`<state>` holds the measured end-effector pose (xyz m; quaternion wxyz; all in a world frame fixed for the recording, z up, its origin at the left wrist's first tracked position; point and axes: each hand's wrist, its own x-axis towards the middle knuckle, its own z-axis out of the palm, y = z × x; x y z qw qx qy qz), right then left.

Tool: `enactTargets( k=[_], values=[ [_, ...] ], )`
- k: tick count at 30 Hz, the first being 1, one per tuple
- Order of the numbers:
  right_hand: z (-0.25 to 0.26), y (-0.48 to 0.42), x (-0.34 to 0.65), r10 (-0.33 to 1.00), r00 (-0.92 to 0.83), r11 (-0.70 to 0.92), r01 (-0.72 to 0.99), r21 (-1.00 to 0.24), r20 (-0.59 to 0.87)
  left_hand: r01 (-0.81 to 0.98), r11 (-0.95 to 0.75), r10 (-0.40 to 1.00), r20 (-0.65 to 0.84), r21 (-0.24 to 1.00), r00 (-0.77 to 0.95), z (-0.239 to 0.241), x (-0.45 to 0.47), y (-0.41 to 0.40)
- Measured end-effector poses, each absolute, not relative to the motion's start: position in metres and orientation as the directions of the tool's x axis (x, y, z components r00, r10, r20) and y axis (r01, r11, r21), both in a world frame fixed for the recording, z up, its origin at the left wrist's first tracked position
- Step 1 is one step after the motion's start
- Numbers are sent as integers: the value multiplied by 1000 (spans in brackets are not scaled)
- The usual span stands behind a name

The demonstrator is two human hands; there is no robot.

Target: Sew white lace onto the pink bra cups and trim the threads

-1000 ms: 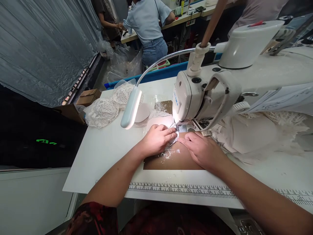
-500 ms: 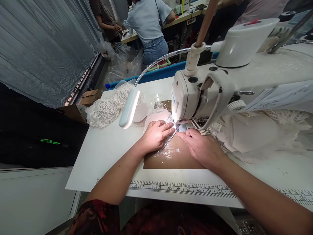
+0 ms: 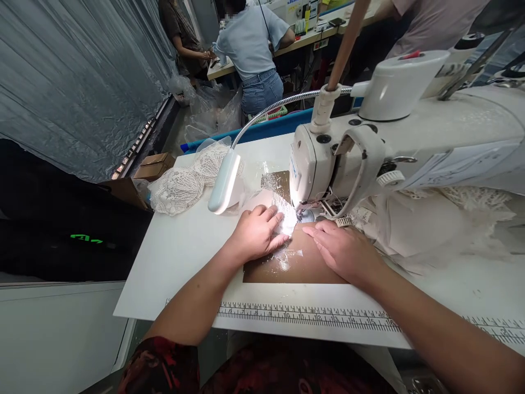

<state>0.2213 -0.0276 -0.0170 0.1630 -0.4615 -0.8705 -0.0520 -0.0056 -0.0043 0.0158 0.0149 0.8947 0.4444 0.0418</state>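
A pale lace-covered cup piece (image 3: pixel 287 216) lies to the left of the sewing machine's needle area (image 3: pixel 301 212), brightly lit. My left hand (image 3: pixel 258 232) rests on this piece with fingers spread and the thumb apart, pressing it from above. On the brown plate (image 3: pixel 287 268), just right of the needle, my right hand (image 3: pixel 340 246) lies palm down. Its index finger stretches toward the presser foot, and I see nothing held in it. The underside of each hand is hidden.
White lace cups (image 3: pixel 176 190) are heaped at the table's left. A lamp (image 3: pixel 224 183) on a bendy metal neck hangs over the work. More pale fabric (image 3: pixel 426 219) lies under the machine arm (image 3: pixel 443 126). A ruler strip (image 3: pixel 303 316) runs along the front edge. People sit and stand beyond.
My left hand has drawn back slightly from the needle, its thumb now lower and fingers more spread. More lace shows beside the needle. My right hand has shifted slightly right, and the view has tilted.
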Motion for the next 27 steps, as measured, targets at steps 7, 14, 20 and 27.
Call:
enactTargets(
  k=[7,14,20,27],
  values=[
    [-15,-32,232,756,-532,618,773,-145,381,754,-603,785,23,261,619,32,-7,-21],
    [-8,-39,234,681,-654,728,651,-214,330,625,-740,663,118,248,739,15,6,-18],
    [-8,-41,231,670,-675,740,641,-202,311,643,-756,654,83,124,752,3,12,-18],
    [-8,-41,229,685,-654,725,656,-211,321,662,-745,666,94,75,740,2,12,-13]
  ],
)
